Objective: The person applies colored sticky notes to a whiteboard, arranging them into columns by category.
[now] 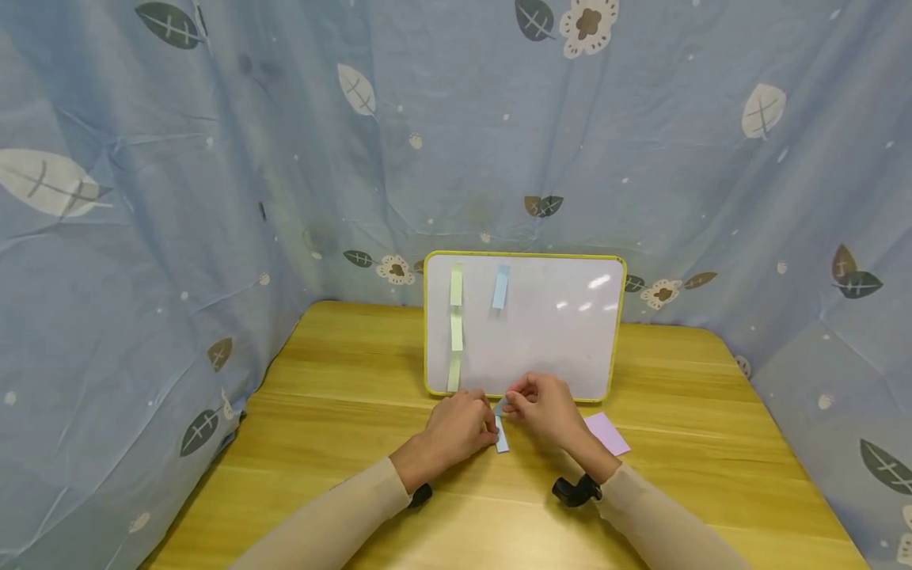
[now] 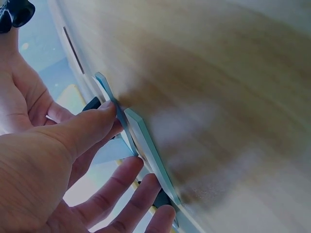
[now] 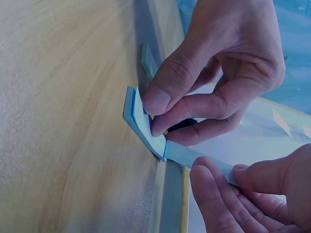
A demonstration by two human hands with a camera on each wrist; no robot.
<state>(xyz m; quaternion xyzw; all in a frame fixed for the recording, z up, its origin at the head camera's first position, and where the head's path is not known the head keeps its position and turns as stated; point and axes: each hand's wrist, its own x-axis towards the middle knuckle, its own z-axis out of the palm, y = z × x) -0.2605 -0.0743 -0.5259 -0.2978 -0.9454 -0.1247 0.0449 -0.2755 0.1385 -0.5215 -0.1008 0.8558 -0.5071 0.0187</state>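
A narrow pad of pale blue sticky notes [image 1: 502, 441] is on the wooden table, just in front of the whiteboard [image 1: 549, 340]. My left hand [image 1: 459, 427] pinches this pad between thumb and fingers, as the right wrist view shows. One blue sticky note [image 3: 181, 154] rises from the pad's end, its far end pinched by my right hand [image 1: 545, 408]. Another thin pale strip pad [image 3: 148, 62] stands close behind the left thumb; its colour is hard to tell. On the board are several green sticky notes [image 1: 457, 332] in a column at left and one blue sticky note [image 1: 501, 286].
A pink square sticky note pad [image 1: 607, 434] lies on the table [image 1: 342, 372] beside the right forearm. The yellow-rimmed whiteboard leans upright at the back. A blue patterned curtain [image 1: 456, 142] surrounds the table at back and sides. Each wrist wears a black device [image 1: 575, 491].
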